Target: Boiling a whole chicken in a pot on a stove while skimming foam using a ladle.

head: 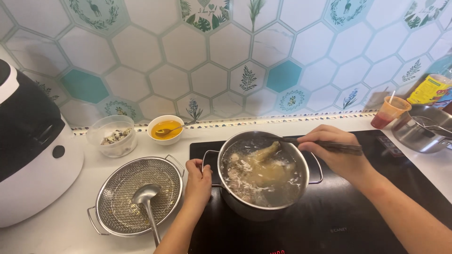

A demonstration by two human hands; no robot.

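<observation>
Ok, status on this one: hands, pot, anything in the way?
Left hand grips pot handle. Right hand holds chopsticks into pot, on meat in broth. Strainer with ladle beside; nothing blocking.

— What's the surface?

— A pale counter [70, 230] running along a tiled wall, with a black hob [339, 216] set into it.

— What sits on the hob?

— A steel pot [263, 207], near its left edge.

— And left of that?

— A wire strainer [117, 207] with two handles, just beside the hob. Behind it stand a clear tub [113, 141] and a white bowl [165, 130], near each other by the wall. A black-and-white cooker [33, 150] fills the far left.

— The right end?

— An orange cup [390, 113] by the wall, a steel bowl [419, 134] just beside it, and a yellow bottle [431, 89] behind.
</observation>
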